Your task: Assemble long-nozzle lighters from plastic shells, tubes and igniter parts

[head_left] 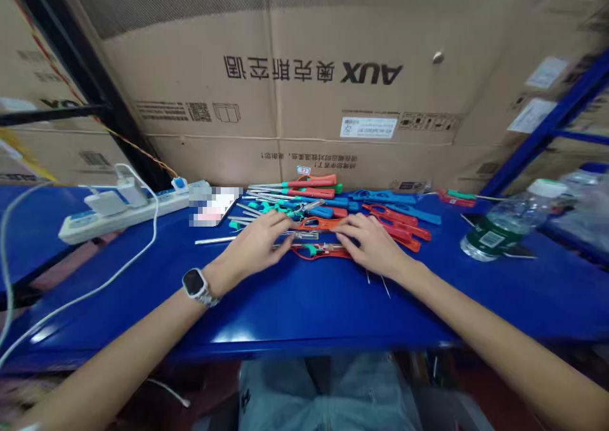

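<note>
My left hand (259,239), with a watch (195,283) at its wrist, is curled around the metal end of an orange-handled tool (316,224) at the middle of the blue table. My right hand (371,240) pinches the right end of that orange handle. Just below lies a red-handled tool (311,252) with a green part and a metal rod, partly under my right hand. Behind my hands is a pile of similar tools with red handles (318,181) and metal rods. Blue handle pieces (385,196) and red handle pieces (399,225) lie to the right.
On the left, a white power strip (128,212) with plugs and a cable (118,269) crosses the blue table (285,310). A phone (223,204) lies behind my left hand. A bottle (504,225) lies tilted at the right. Cardboard (295,120) stands at the back.
</note>
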Motion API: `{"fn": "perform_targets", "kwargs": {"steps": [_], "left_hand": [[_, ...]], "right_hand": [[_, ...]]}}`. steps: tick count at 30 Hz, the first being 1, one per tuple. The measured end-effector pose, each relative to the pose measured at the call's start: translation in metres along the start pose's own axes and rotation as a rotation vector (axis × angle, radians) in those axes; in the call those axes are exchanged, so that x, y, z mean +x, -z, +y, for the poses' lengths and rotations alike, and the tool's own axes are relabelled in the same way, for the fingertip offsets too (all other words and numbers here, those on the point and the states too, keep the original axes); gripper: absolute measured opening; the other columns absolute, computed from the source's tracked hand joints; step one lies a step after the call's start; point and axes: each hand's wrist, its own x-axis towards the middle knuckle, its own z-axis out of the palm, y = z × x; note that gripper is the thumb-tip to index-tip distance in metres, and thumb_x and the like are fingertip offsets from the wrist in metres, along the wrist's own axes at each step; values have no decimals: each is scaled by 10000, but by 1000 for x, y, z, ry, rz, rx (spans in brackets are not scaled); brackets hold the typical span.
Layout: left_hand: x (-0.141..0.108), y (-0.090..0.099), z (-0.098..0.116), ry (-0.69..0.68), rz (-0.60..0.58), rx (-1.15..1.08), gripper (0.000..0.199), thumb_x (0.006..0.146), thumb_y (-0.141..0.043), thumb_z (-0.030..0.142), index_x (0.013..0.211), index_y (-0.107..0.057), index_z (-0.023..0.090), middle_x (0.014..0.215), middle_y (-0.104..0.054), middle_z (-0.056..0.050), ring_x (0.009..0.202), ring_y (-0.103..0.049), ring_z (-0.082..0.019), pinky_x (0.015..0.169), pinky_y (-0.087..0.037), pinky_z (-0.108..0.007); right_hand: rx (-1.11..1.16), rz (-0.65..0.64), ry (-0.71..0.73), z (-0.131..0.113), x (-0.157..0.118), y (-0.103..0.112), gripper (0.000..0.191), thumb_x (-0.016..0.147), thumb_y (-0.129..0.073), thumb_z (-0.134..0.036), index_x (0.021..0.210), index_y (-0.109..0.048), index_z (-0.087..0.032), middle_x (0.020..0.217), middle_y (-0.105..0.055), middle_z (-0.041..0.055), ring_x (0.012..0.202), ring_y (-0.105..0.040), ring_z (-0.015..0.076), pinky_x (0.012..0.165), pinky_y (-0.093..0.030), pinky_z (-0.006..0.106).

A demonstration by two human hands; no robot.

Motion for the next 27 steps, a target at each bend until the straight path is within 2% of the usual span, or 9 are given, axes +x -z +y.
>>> {"fn": "perform_targets", "kwargs": {"steps": [4,7,9,12,15,20,23,27], "left_hand": [[34,0,-15,111,-116,3,213,969,-613,316,1089,-685,155,1144,-685,-134,1093,-647,-291,934,-535,-417],[50,-5,-18,139,-291,9,224,922,-690,328,1080,-707,171,1032,-724,-105,945,-680,-264,820,-531,-368],[54,-8,-17,126,-338,15,198,928,-671,278,1091,-721,177,984,-733,-92,878,-679,-242,770,-510,-344],[54,-9,-15,81,-302,22,189,968,-599,227,1081,-739,168,981,-730,-102,888,-673,-236,786,-497,-348],[47,-3,-14,35,-202,-37,205,989,-576,247,1089,-740,173,1007,-726,-103,925,-670,-233,828,-503,-360],[28,9,-11,56,-18,-318,209,983,-603,274,1126,-729,190,1050,-758,-81,968,-695,-218,861,-529,-353],[17,10,-10,145,-19,-504,221,981,-623,314,1135,-737,203,1083,-781,-68,978,-710,-212,830,-542,-335],[11,8,-13,238,-89,-625,229,972,-633,356,1072,-766,198,1036,-796,-71,939,-719,-214,837,-549,-353]], "right_hand": [[-60,-134,-71,13,36,5,246,965,-647,-264,1189,-723,-198,1188,-692,123,1143,-592,326,942,-456,492],[-73,-227,-68,16,50,4,187,917,-715,-272,1089,-744,-204,1134,-702,116,1129,-593,343,914,-453,488],[-71,-228,-40,17,54,2,141,927,-702,-249,1055,-746,-211,1128,-712,108,1135,-596,341,913,-441,489],[-64,-185,22,19,52,0,128,974,-634,-227,1048,-738,-218,1133,-734,90,1131,-610,328,920,-423,492],[-7,-88,57,19,46,3,154,993,-603,-228,1086,-724,-215,1144,-748,85,1106,-635,311,918,-431,485],[258,57,99,6,34,10,315,1036,-507,-254,1323,-637,-253,1332,-700,86,1205,-646,274,994,-473,471],[306,61,132,-4,25,8,382,1003,-592,-315,1382,-599,-267,1393,-659,92,1272,-613,281,1033,-481,466],[239,6,130,-8,16,0,357,957,-690,-340,1301,-648,-253,1282,-708,97,1126,-666,285,951,-503,455]]}}
